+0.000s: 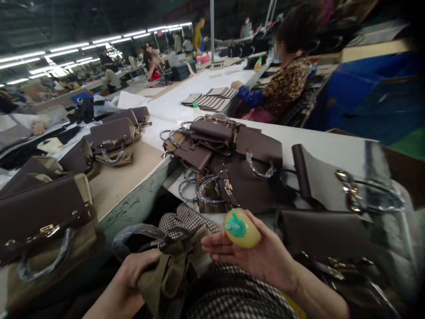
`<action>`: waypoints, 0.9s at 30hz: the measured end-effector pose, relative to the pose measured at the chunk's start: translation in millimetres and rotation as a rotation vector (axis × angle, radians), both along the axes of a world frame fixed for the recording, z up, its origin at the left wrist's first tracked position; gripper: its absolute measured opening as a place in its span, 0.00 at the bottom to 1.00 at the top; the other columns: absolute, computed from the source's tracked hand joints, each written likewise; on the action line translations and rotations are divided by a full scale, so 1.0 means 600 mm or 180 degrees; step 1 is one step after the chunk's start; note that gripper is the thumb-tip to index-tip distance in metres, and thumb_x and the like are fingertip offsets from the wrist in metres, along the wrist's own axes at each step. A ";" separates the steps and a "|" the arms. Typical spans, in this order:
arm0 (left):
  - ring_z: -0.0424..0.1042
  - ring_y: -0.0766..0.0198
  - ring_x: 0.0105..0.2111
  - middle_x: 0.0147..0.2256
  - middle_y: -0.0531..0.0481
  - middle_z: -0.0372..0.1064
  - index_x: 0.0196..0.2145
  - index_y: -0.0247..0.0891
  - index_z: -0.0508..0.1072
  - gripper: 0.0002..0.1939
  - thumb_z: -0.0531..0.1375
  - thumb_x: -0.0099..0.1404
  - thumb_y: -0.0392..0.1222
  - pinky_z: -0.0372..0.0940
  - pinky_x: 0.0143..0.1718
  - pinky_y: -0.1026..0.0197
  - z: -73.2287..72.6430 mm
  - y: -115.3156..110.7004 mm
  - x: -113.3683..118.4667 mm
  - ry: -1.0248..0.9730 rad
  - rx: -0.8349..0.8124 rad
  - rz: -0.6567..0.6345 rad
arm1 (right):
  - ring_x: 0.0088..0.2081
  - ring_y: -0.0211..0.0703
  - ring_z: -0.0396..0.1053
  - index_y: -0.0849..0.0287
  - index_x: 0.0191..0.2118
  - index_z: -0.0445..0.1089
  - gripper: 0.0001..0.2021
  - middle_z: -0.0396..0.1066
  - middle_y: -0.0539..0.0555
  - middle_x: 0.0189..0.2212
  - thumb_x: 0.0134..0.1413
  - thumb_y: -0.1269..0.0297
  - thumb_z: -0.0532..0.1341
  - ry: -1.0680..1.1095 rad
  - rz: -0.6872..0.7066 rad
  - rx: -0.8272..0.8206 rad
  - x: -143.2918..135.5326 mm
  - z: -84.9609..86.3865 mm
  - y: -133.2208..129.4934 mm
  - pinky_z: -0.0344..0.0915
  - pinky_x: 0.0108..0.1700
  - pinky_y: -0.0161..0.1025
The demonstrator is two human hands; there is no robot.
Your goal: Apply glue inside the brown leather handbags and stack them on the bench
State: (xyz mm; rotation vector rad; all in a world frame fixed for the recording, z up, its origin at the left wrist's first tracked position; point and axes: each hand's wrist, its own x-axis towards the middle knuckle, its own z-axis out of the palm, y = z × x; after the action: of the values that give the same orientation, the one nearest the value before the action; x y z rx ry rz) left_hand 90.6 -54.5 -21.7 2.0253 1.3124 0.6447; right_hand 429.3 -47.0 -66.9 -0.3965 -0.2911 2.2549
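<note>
Right hand (265, 257) is wrapped around a little yellow glue bottle (241, 228), green cap facing up, just right of the bag (166, 270) in the lap. Left hand (128, 279) is clamped on that bag's olive lining. Bottle looks light and squishy, so I'd hold it by the belly.

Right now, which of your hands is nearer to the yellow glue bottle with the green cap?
Right. The right hand holds the yellow glue bottle in its palm; the left hand sits apart to its left, gripping the olive bag.

Left hand (131, 277) curled in closed grip; right hand (262, 257) palm-up, fingers cupped.
</note>
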 end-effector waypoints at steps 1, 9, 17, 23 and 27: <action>0.79 0.55 0.42 0.40 0.47 0.80 0.44 0.43 0.77 0.11 0.68 0.66 0.46 0.72 0.44 0.59 -0.003 -0.001 0.001 0.0042 -0.0108 -0.0117 | 0.62 0.64 0.71 0.72 0.55 0.76 0.39 0.73 0.74 0.59 0.67 0.35 0.51 -0.0026 0.0118 -0.0069 -0.002 -0.007 0.000 0.55 0.68 0.56; 0.70 0.64 0.28 0.29 0.52 0.71 0.35 0.42 0.72 0.07 0.57 0.73 0.37 0.62 0.30 0.64 0.001 0.027 0.037 -0.0224 -0.0194 -0.0790 | 0.52 0.64 0.79 0.66 0.56 0.73 0.27 0.78 0.71 0.53 0.68 0.45 0.59 -0.0397 0.0040 -0.0286 -0.010 -0.037 0.017 0.71 0.52 0.53; 0.72 0.60 0.38 0.38 0.46 0.70 0.38 0.43 0.77 0.07 0.59 0.73 0.38 0.68 0.38 0.64 -0.012 0.017 0.030 -0.0610 -0.0758 -0.0337 | 0.46 0.59 0.81 0.68 0.52 0.74 0.28 0.81 0.65 0.45 0.62 0.43 0.65 0.0259 0.0648 -0.0264 -0.054 -0.039 0.049 0.78 0.43 0.44; 0.74 0.54 0.49 0.55 0.41 0.69 0.35 0.41 0.80 0.08 0.60 0.70 0.39 0.73 0.46 0.62 -0.001 0.008 0.044 -0.0824 -0.1486 0.0231 | 0.41 0.55 0.82 0.66 0.51 0.75 0.24 0.82 0.64 0.42 0.64 0.47 0.64 0.0430 0.0623 -0.0240 -0.073 -0.034 0.046 0.81 0.40 0.47; 0.72 0.50 0.58 0.61 0.41 0.70 0.35 0.42 0.80 0.06 0.62 0.69 0.37 0.71 0.56 0.59 0.001 0.008 0.045 -0.0747 -0.1291 0.0175 | 0.42 0.55 0.82 0.67 0.51 0.76 0.26 0.82 0.65 0.43 0.63 0.45 0.65 0.0417 0.0698 -0.0286 -0.070 -0.029 0.040 0.81 0.40 0.46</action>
State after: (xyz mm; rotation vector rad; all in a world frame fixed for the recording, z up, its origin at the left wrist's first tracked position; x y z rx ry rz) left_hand 117.5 -49.5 -21.2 1.5444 1.2454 0.5672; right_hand 387.1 -23.2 -84.6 -0.2727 -0.1722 2.5033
